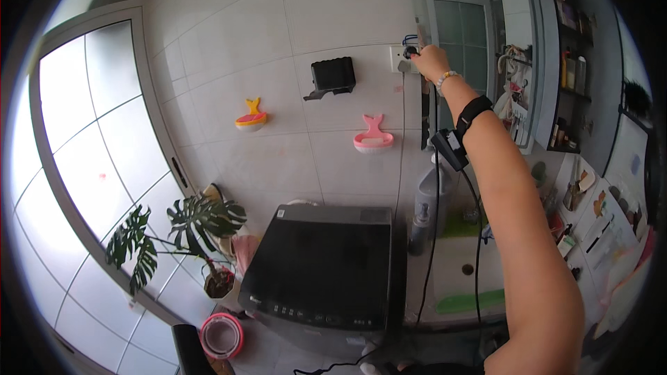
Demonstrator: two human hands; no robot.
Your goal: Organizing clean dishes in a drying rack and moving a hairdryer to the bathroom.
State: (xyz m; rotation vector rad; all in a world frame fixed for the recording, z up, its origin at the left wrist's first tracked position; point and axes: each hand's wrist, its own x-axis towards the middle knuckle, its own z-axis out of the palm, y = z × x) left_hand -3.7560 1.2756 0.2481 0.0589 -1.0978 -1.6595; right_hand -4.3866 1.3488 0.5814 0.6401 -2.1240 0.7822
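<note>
My right hand [432,61] reaches up to a white wall socket [396,57] beside the mirror, its fingers closed around a black plug [410,52] at the socket's face. Whether the plug's pins are fully in cannot be seen. Just below it, a grey plug [403,66] sits in the same socket, and its cord [403,135] runs down the wall. A blue loop of cord [410,39] shows above. On my right wrist are a beaded bracelet [447,79] and a black strap with a box [450,149]. My left hand is out of view.
Below stands a top-loading washing machine [323,265] with its black lid down. Right of it is a sink [464,281] with bottles [432,187] behind. A potted monstera [208,219] and pink basins [222,336] stand left. Soap dishes [373,138] and a black holder [333,75] hang on the tiles.
</note>
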